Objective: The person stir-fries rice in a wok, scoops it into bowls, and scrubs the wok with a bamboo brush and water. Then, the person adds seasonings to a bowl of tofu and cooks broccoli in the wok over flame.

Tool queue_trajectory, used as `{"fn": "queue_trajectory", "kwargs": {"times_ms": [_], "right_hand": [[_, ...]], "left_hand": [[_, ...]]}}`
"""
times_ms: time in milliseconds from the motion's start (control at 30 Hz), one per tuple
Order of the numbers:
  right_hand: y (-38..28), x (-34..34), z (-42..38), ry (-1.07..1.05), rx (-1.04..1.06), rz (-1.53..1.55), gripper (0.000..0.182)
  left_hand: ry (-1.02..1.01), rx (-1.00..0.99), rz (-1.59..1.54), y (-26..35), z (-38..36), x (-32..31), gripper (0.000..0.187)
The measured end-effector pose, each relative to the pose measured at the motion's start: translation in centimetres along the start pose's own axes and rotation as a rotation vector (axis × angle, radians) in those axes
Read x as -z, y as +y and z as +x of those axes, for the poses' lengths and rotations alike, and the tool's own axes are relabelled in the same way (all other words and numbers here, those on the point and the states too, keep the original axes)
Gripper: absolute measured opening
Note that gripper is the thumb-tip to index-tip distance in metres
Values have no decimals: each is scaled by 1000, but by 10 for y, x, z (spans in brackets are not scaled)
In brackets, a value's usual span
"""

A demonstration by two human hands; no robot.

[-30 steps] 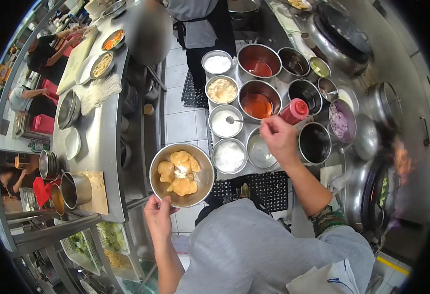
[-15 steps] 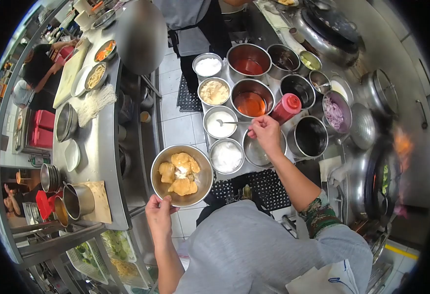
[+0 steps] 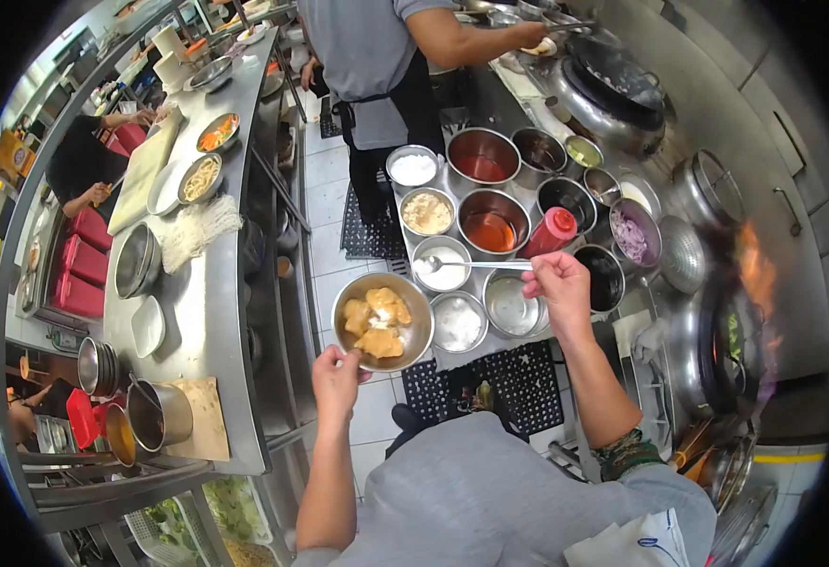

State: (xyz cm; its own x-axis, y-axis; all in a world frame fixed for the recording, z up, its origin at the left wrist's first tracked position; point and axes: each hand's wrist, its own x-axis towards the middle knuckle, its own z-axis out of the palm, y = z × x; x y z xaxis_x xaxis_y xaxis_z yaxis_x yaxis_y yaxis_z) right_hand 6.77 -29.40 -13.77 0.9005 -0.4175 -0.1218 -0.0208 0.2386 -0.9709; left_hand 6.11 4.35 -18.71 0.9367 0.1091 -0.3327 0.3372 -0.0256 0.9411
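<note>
My left hand [image 3: 335, 383] grips the near rim of a steel bowl [image 3: 420, 331], thumb over the edge. Inside the bowl lie light-brown, coated-looking food pieces [image 3: 381, 343] with a little white powder on them. My right hand [image 3: 561, 291] pinches the handle end of a metal spoon [image 3: 481, 266], which points left. The spoon's head is over a pot of white powder [image 3: 450, 277], just beyond the bowl. Nearest my right fingers are a red squeeze bottle [image 3: 553, 232] and a pot of clear liquid [image 3: 512, 304]. Another pot of white powder [image 3: 457, 322] stands right beside the bowl.
Several seasoning pots, one with red sauce [image 3: 482, 161], crowd the stand ahead. At right, flames rise by a wok [image 3: 717, 350]. A co-worker [image 3: 367, 57] stands ahead, an arm toward another wok [image 3: 618, 80]. The steel counter [image 3: 197, 312] at left carries bowls and noodles.
The bowl has come right and closer to the pots. My right hand has shifted right with the spoon, whose head stays over the white powder. The co-worker's arm now shows reaching right.
</note>
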Motion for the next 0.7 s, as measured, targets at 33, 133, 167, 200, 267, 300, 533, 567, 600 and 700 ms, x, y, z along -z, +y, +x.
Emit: {"fn": "queue_trajectory", "kwargs": {"times_ms": [33, 133, 167, 200, 267, 300, 533, 567, 600, 700], "right_hand": [[1, -9, 4, 27, 116, -78, 11], [1, -37, 35, 114, 339, -212, 12], [6, -46, 54, 118, 359, -202, 11], [10, -56, 75, 119, 377, -191, 9], [14, -78, 113, 149, 499, -388, 7], [28, -83, 140, 145, 534, -448, 8], [50, -119, 208, 125, 641, -731, 11], [51, -121, 211, 109, 595, -721, 12], [53, -122, 214, 95, 551, -710, 12], [60, -122, 222, 107, 572, -730, 10]], "left_hand": [[-12, 19, 20, 7, 1, -7, 24], [-73, -7, 7, 25, -9, -12, 24], [-77, -13, 9, 27, -15, -10, 25], [-73, -19, 9, 32, -20, -7, 25], [-62, 21, -3, 45, -34, -3, 23], [-51, 21, 5, 49, -40, -2, 23], [130, 96, -36, 54, -51, 2, 19], [142, 98, -29, 54, -51, 3, 19], [153, 98, -23, 54, -50, 3, 18], [203, 112, -62, 53, -47, 0, 18]]}}
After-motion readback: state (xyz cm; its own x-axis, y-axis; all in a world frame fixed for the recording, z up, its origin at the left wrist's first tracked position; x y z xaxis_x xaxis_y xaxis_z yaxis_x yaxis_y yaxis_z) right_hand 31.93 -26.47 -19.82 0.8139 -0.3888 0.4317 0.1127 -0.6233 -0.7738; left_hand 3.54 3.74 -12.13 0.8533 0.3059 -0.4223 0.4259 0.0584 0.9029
